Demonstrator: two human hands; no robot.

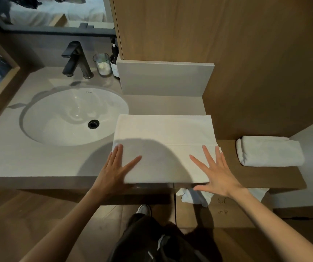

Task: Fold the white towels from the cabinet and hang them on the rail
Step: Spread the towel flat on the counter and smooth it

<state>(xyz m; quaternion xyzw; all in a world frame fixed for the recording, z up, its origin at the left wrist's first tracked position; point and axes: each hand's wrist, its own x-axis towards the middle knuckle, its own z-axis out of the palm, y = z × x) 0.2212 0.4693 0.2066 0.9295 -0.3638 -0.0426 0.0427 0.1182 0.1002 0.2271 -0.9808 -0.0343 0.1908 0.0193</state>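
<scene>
showing a pale grey stone countertop (19, 157) in a bathroom, with an oval white sink (57, 114) set into it at left and brown wood panelling (246, 53) on the wall behind and at right. a grey block (163, 78) rises at the back of the counter, and a lower wooden shelf (265, 176) adjoins the counter at right. 1 white towel (163, 129) lies flat on the counter just right of the sink, folded to a rectangle, its near edge at the counter's front edge. the left hand (114, 167) lies flat on the towel's near left corner, fingers straight and spread, gripping nothing; the right hand (216, 173) lies likewise flat and spread at the near right corner, its palm past the counter's front edge. a 2nd towel (269, 151), folded thick, sits on the shelf, well apart from the 1st. more white cloth (195, 197) hangs below the counter edge, partly hidden by the right hand. behind the sink stand a black tap (74, 59), a clear glass jar (102, 64) and a dark pump bottle (115, 63), below a mirror (57, 12). a white shoe (143, 209) and dark trousers (152, 239) show at the bottom. the small mark (87, 93) on the sink's rim, the bottle's label and the handwriting (221, 202) on the cabinet front (237, 214) are too small to read.
</scene>
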